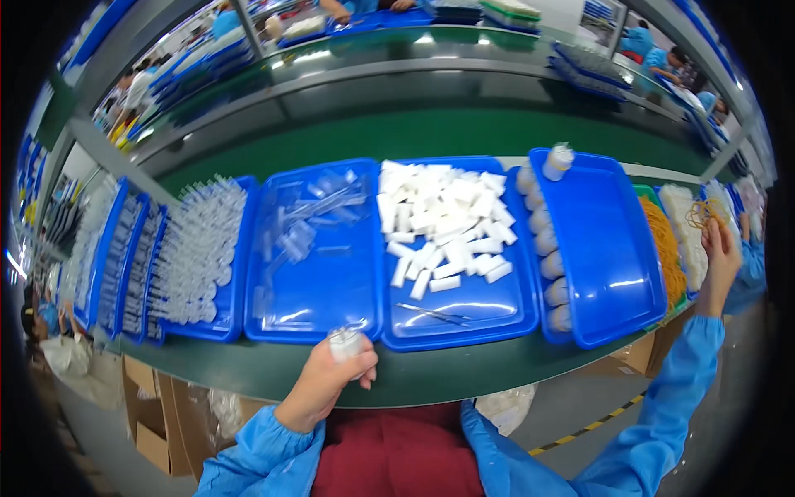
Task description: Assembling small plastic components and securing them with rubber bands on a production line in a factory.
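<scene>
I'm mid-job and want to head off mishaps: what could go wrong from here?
The left hand holds a white bundle near the front edge of the green bench; a loosened grip might drop it.
The right hand pinches several yellow bands in a loose tangle, so some could slip free.
A second bundle sits at the far left corner of the blue tray beside the orange bands; a bump might topple it.

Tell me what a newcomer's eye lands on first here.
Probably the heap of white cylinders in a middle blue tray, bright against the blue. Next, the person's right hand, raised at the far right, pinching a tangle of yellow bands. The left hand, by the near edge of the green worktop, grips a whitish bundle.
</scene>
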Demonstrator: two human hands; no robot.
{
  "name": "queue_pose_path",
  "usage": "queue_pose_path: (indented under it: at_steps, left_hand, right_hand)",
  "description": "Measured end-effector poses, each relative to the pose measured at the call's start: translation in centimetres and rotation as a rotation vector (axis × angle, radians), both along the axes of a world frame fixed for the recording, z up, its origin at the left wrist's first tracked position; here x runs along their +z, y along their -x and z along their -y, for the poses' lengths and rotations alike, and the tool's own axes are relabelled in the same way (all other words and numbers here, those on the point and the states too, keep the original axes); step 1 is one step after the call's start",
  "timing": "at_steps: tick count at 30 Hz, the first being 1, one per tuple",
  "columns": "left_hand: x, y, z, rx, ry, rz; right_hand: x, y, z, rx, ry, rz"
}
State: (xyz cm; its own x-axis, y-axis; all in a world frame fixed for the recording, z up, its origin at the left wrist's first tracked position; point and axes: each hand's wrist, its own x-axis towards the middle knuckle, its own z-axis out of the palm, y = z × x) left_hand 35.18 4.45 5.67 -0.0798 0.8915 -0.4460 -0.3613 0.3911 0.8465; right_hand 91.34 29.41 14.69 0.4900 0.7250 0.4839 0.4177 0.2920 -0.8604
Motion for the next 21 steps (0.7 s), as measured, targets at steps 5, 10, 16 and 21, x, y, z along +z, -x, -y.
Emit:
queue_pose_path:
  at_steps: [5, 10, 16, 21]
  left_hand:
    - [-0.3, 0.1, 0.6, -0.047, 0.031, 0.058]
    - [-0.6, 1.0, 2.0, -0.096, 0.047, 0.065]
    - [-1.0, 3.7, 4.5, -0.014, 0.027, 0.081]
    - [-1.9, 5.0, 5.1, 0.018, 0.007, 0.119]
  right_hand:
    - [-2.0, 19.4, 8.9, 0.422, 0.1, 0.13]
    - [-7.9, 36.4, 13.4, 1.015, 0.501, -0.259]
    - [-10.0, 43.4, 13.2, 1.108, 0.343, 0.416]
    - [-9.2, 44.7, 12.3, 1.046, 0.115, 0.676]
